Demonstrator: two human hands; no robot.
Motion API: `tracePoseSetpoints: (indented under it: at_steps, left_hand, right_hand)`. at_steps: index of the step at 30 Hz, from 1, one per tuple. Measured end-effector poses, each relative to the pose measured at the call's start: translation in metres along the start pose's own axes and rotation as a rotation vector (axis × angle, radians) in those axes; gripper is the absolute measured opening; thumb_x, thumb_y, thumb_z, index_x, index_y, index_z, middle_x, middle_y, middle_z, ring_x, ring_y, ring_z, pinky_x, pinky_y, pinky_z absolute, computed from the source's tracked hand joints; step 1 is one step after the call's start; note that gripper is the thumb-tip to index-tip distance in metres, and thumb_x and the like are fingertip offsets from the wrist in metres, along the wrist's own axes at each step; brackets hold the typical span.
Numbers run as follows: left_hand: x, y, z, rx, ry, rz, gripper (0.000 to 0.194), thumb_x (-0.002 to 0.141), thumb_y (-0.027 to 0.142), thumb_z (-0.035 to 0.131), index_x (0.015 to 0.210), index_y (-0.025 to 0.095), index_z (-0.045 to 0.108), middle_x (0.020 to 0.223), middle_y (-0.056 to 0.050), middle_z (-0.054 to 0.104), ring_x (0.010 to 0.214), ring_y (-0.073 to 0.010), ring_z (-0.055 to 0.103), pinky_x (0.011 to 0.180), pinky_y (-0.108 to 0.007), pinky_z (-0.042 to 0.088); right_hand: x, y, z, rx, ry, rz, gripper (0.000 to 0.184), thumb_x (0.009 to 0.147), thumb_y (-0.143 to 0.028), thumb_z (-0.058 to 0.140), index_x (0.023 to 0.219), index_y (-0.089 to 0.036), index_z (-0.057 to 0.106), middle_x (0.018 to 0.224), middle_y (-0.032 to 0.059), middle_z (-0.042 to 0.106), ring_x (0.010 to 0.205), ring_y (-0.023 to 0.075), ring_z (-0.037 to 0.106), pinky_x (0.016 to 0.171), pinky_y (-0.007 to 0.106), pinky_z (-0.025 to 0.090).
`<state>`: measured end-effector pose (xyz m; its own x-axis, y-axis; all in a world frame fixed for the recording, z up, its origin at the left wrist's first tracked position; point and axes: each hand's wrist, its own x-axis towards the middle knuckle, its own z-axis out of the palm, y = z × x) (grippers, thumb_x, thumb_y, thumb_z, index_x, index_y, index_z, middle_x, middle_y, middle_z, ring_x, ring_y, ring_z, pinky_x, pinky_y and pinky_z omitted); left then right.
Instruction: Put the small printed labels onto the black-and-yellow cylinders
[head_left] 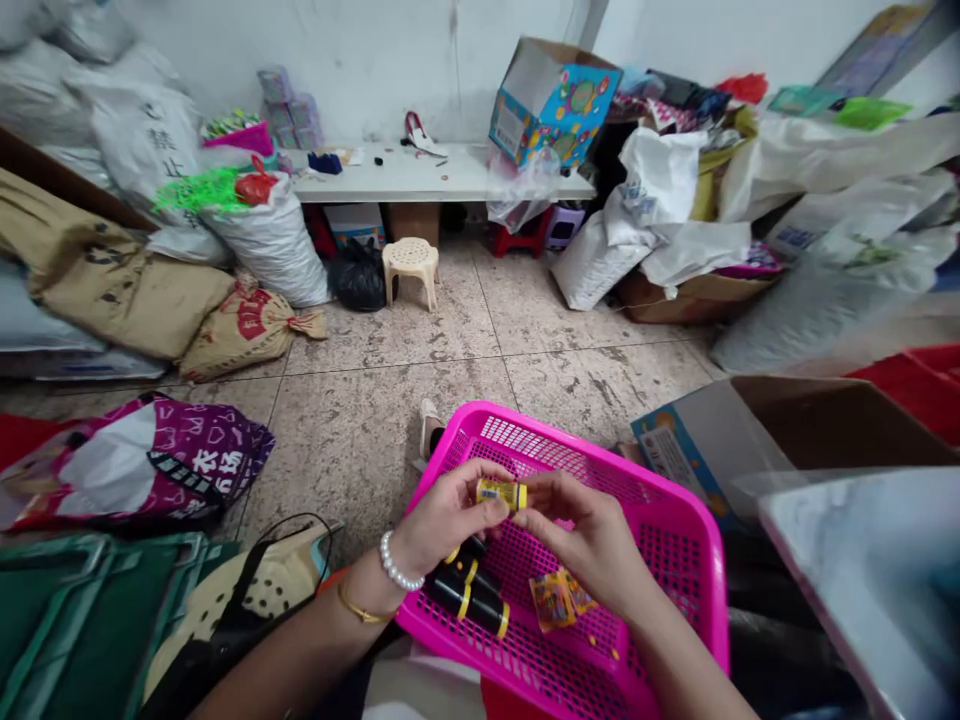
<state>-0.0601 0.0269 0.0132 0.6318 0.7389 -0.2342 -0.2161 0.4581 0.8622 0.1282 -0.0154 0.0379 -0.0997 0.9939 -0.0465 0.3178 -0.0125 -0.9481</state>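
Right now the small yellow-and-black cylindrical tube (502,493) sits pinched between both hands above the pink perforated plastic basket (675,520); left hand (442,520) fingers closed on its left end; right hand (589,540) fingertips closed on its right end; black tubes with yellow bands (469,595) and orange printed packets (559,598) lie in the basket underneath; open cardboard box (787,420) just to the right.

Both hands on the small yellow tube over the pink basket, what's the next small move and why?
Probably lower the small yellow tube into the pink basket beside the black-and-yellow tubes: left hand and right hand pinch it just above them.
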Motion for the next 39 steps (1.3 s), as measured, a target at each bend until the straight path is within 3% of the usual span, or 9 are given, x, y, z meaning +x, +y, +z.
tracePoseSetpoints:
  at_steps: [4,8,12,17,20,29,35,39]
  left_hand:
    - [0.003,-0.004,0.000,0.046,0.097,0.040,0.032,0.083,0.040,0.069,0.103,0.016,0.060,0.082,-0.002,0.061,0.068,-0.0106,0.055,0.063,-0.023,0.042]
    - [0.008,-0.001,0.001,0.145,0.077,0.158,0.028,0.080,0.033,0.074,0.101,0.016,0.065,0.097,-0.005,0.064,0.091,-0.0148,0.057,0.082,-0.027,0.044]
    - [0.008,0.005,0.002,-0.027,0.107,0.076,0.052,0.081,0.038,0.072,0.125,0.019,0.051,0.094,-0.004,0.063,0.077,-0.0128,0.059,0.068,-0.025,0.045]
    - [0.006,0.001,0.001,0.100,0.195,0.054,0.037,0.081,0.047,0.068,0.089,0.012,0.059,0.072,0.000,0.058,0.053,-0.0072,0.051,0.051,-0.021,0.039]
    - [0.006,0.000,0.001,0.117,0.220,0.049,0.038,0.083,0.050,0.065,0.086,0.013,0.058,0.069,0.001,0.057,0.049,-0.0066,0.048,0.048,-0.021,0.035]
    - [0.006,0.000,0.000,0.098,0.123,0.219,0.030,0.078,0.031,0.075,0.101,0.015,0.065,0.093,-0.004,0.065,0.087,-0.0150,0.058,0.080,-0.028,0.046]
    - [0.007,-0.008,-0.004,0.265,0.174,0.323,0.021,0.079,0.023,0.072,0.098,0.017,0.067,0.097,-0.005,0.066,0.090,-0.0170,0.060,0.082,-0.029,0.047]
    - [0.005,-0.011,-0.003,0.295,0.154,0.283,0.025,0.079,0.024,0.071,0.103,0.018,0.067,0.101,-0.007,0.065,0.093,-0.0189,0.060,0.085,-0.032,0.047]
  right_hand:
    - [0.002,0.010,0.008,-0.183,0.073,-0.122,0.022,0.082,-0.035,0.071,0.100,-0.023,0.067,0.081,0.0039,0.072,0.072,0.0194,0.068,0.066,0.033,0.056]
    - [0.005,0.019,0.017,0.005,0.096,-0.048,0.023,0.083,-0.039,0.070,0.097,-0.022,0.067,0.084,0.0050,0.072,0.074,0.0204,0.069,0.070,0.034,0.057]
    - [0.006,0.021,0.016,0.061,0.169,-0.046,0.025,0.081,-0.037,0.072,0.100,-0.022,0.067,0.089,0.0056,0.072,0.079,0.0203,0.068,0.075,0.036,0.056]
    - [0.005,0.015,0.017,0.124,0.103,-0.045,0.025,0.080,-0.035,0.074,0.099,-0.021,0.065,0.089,0.0045,0.070,0.080,0.0187,0.067,0.075,0.032,0.056]
    - [0.004,0.013,0.019,0.226,0.090,-0.029,0.028,0.079,-0.034,0.074,0.103,-0.022,0.064,0.093,0.0050,0.070,0.083,0.0190,0.067,0.078,0.033,0.057]
    - [0.013,0.015,0.022,0.407,0.226,0.028,0.028,0.063,-0.038,0.085,0.082,-0.022,0.073,0.091,0.0056,0.070,0.083,0.0214,0.066,0.077,0.037,0.058]
    - [0.015,0.016,0.026,0.525,0.124,0.235,0.036,0.066,-0.046,0.082,0.085,-0.018,0.070,0.075,0.0040,0.070,0.067,0.0177,0.065,0.068,0.033,0.057]
    - [0.014,0.022,0.028,0.647,0.069,0.267,0.032,0.072,-0.045,0.078,0.080,-0.016,0.066,0.071,0.0029,0.068,0.060,0.0136,0.062,0.060,0.026,0.054]
